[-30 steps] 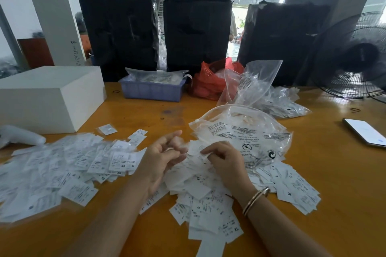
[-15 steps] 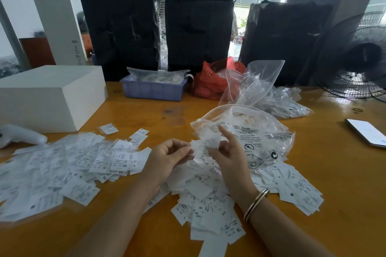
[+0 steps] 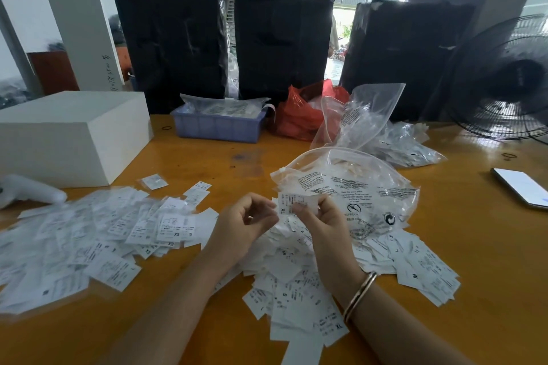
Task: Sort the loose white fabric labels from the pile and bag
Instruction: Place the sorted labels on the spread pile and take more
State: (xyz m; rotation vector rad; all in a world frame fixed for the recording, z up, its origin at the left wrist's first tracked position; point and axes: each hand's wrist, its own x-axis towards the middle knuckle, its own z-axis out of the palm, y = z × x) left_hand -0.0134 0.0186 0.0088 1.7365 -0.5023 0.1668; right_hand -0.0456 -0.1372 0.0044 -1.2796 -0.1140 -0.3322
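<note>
Fingers on the left hand (image 3: pixel 247 224) are curled loosely, holding nothing I can see, just beside the right hand (image 3: pixel 321 221), which pinches a white XL label (image 3: pixel 292 201) above the near pile (image 3: pixel 292 281) on the table (image 3: pixel 489 246). More labels (image 3: pixel 89 240) are spread left; the clear bag (image 3: pixel 353 187) lies just behind, right.

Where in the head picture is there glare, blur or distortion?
Head view: glare on the table near the fan; bright doorway behind; wide-angle bending at the edges; left label pile blurred; XL label in the right hand sharp.
</note>
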